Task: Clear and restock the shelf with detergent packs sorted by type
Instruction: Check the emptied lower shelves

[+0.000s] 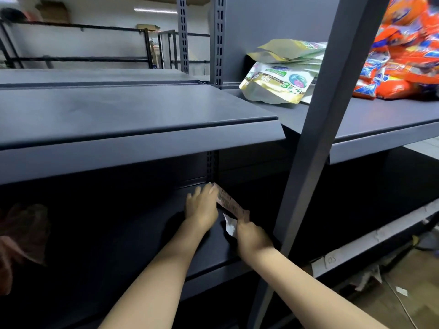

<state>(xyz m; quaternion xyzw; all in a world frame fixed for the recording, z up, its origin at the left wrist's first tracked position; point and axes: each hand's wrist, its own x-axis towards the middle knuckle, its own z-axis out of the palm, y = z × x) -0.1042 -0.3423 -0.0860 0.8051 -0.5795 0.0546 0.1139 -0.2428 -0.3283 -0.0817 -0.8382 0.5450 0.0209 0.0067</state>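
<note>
Detergent packs lie in two groups on the upper right shelf (370, 119): gold-and-green pouches (280, 79) stacked flat near the upright post (316, 115), and orange bags (408, 55) heaped further right, touching one another. One more pack (229, 203), pinkish and thin, sits deep on the dark lower shelf (142, 245), where your hands are working. Your left hand (202, 207) lies against the pack's left side with its fingers extended, and your right hand (251, 236) pinches its near end, where a white corner shows. Treat every pack as soft-walled film: it probably sags and shifts its contents when lifted from one corner. Judge the flat pouches as light and the plump orange bags as heavier and slippery. Take hold across the body with one hand beneath, or by the sealed top edge; avoid dragging a pack over the shelf lip. Print on the lower pack is too blurred to tell its type.
</note>
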